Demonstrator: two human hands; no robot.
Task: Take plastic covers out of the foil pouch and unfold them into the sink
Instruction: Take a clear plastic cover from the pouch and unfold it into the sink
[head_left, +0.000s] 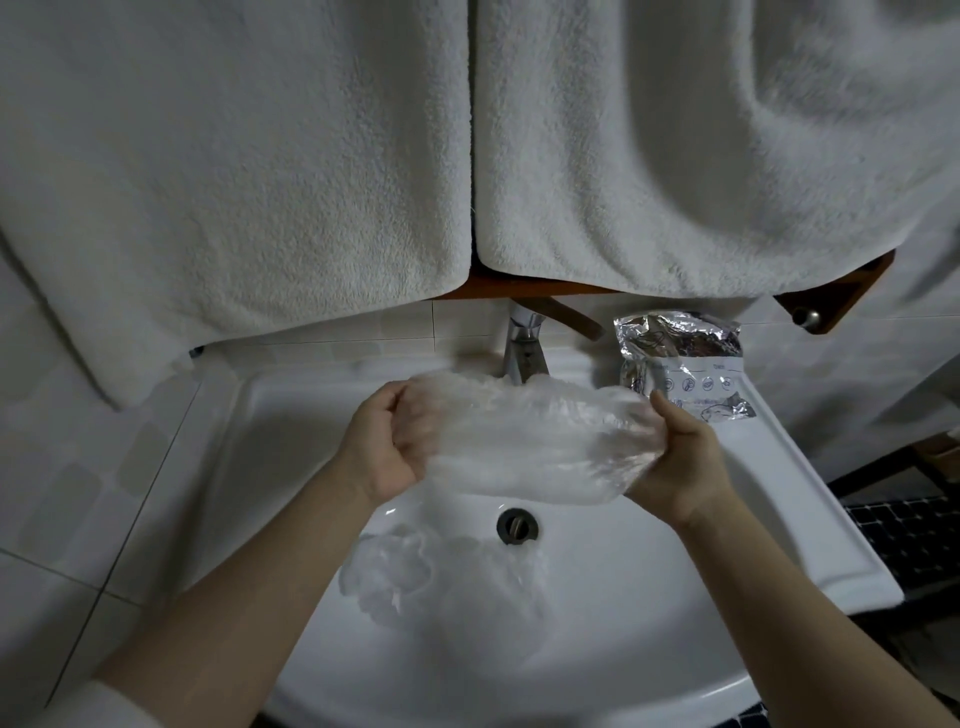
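We've got a clear, crinkled plastic cover (524, 441) stretched between both hands over the white ceramic sink (649, 597). Left hand (387, 441) has its grip curled round one edge, right hand (675, 457) pinches the other. One opened clear cover (441, 577) already lies in the basin near the drain (518, 526). Crumpled silver foil pouch (680, 358) sits on the rim by the chrome tap (524, 343). Pull evenly (film looks flimsy), spread fully, then let go low over the basin.
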